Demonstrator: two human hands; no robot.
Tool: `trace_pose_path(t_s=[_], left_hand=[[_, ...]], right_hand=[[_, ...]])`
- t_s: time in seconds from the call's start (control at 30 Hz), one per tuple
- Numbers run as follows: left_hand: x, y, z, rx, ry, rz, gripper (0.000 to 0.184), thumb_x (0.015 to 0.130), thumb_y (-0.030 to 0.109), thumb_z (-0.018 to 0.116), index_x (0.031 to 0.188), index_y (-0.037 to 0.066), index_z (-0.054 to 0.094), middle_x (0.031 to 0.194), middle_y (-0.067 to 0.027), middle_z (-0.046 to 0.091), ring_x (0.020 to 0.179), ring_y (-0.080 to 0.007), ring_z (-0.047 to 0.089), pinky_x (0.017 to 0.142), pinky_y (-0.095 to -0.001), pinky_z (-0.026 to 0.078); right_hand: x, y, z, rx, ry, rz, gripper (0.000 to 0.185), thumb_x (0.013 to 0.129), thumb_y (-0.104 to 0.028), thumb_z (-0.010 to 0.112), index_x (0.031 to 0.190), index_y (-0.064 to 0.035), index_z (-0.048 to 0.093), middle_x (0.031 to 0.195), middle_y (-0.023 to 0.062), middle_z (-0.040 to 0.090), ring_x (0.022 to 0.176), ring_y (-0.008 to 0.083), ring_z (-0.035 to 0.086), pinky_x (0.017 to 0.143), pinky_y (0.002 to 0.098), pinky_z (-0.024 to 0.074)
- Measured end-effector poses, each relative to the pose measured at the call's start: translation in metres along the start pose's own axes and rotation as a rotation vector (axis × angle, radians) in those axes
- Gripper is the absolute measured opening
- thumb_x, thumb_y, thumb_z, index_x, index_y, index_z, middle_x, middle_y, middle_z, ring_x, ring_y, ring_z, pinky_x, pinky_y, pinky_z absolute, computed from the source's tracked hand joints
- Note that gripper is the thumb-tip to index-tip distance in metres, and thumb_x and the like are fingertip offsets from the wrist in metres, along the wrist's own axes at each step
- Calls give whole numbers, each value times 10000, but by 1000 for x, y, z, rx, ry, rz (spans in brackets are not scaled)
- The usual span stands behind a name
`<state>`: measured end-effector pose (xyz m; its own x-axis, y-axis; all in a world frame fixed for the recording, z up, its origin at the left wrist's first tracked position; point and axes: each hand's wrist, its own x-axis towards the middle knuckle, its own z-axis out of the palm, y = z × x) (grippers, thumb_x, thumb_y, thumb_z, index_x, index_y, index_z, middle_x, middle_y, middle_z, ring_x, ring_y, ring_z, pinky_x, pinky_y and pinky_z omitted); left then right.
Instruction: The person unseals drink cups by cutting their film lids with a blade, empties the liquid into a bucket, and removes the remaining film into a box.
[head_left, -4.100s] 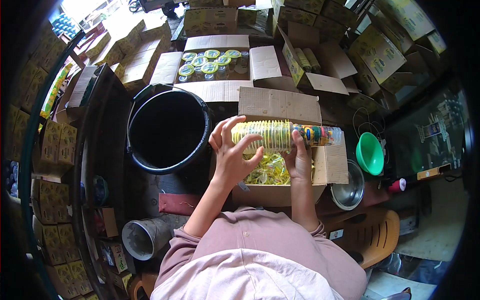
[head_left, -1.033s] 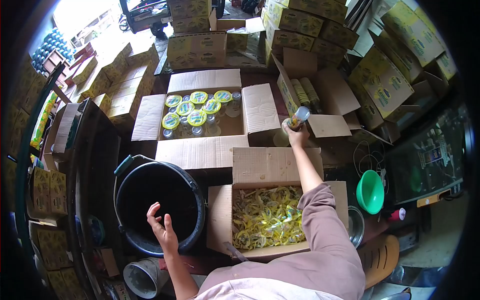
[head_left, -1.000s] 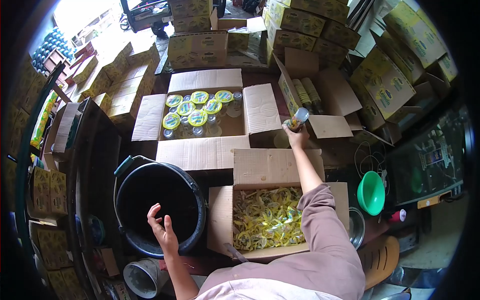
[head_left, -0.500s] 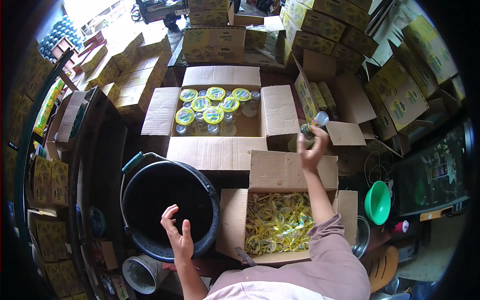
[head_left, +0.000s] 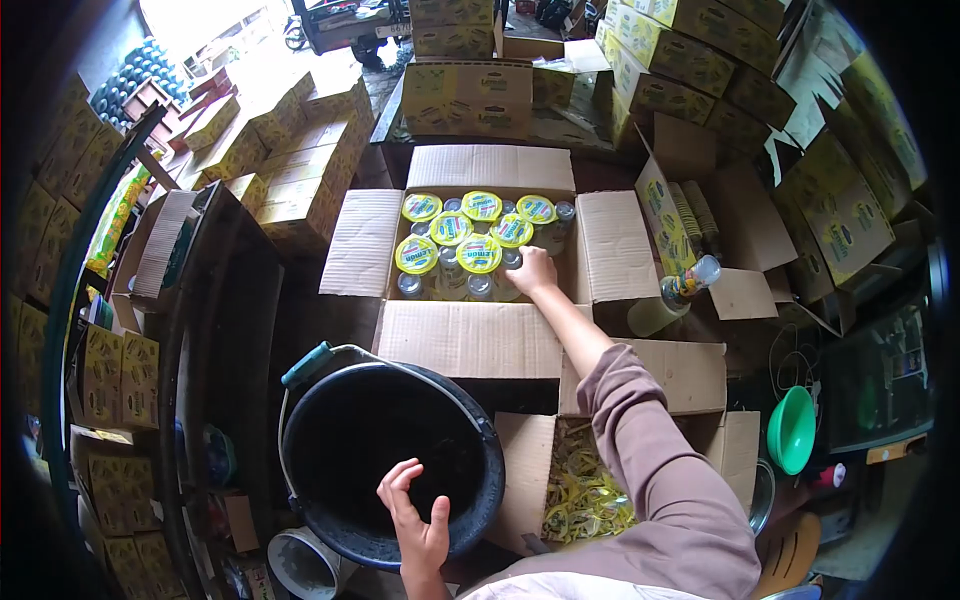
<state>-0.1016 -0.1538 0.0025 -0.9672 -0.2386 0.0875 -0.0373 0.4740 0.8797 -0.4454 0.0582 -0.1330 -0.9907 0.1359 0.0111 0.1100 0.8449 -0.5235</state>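
My right hand [head_left: 533,272] reaches into an open cardboard box [head_left: 470,335], fingers closed around or against a clear-topped container [head_left: 512,258] at its front right; the fingertips are partly hidden. In that box stand several clear containers, some topped by yellow lids [head_left: 479,253] printed "Lemon". My left hand [head_left: 415,515] is held over the near part of a black bucket [head_left: 490,490], fingers apart and holding nothing. Right of the box stands a pale bottle [head_left: 655,315] with a colourful neck and a clear cup-like top [head_left: 706,269].
A box of crumpled yellow wrappers [head_left: 590,500] is in front of me, partly under my right arm. An open carton [head_left: 740,225] holds stacked yellow-edged pieces at the right. A green bowl [head_left: 791,430] is at far right; stacked yellow cartons [head_left: 310,165] are behind left.
My right hand has moved left from beside the pale bottle into the box of containers. The bottle stays standing with its clear top. My left hand remains open by the bucket; the view has shifted.
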Motion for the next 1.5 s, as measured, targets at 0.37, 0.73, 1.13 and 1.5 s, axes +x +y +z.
trace_pose_path(t_s=[0.37,0.73,1.13,1.5], left_hand=[[-2,0,-2,-10,-60,105,401,790,280,603,1070,24,473,1125,-133,476,1073,-288,389,939,-374,287],[-22,2,-7,-1058,-319,4,549,880,407,480,1275,47,350,1198,-114,480,1045,-205,499,870,-348,410],[-65,10,-42,-1238,-70,-237,382,859,292,520,1151,50,473,1023,-66,556,905,-163,558,719,-343,504],[-12,-46,-32,-610,145,156,361,722,72,700,1044,10,548,963,-52,606,866,-112,570,759,-255,449]], right_hand=[[-30,19,-83,-78,215,-17,426,466,-355,769,713,-35,635,746,145,642,700,285,634,658,375,521],[-267,-56,-196,113,608,-1015,402,570,-98,720,959,-67,623,990,75,604,902,236,579,788,342,481],[-445,-44,-141,291,264,-422,409,721,-192,655,1090,-48,555,1020,112,574,950,272,518,865,371,379],[-475,26,-79,415,-135,9,521,690,-89,670,1180,-45,499,805,100,659,754,218,635,697,341,487]])
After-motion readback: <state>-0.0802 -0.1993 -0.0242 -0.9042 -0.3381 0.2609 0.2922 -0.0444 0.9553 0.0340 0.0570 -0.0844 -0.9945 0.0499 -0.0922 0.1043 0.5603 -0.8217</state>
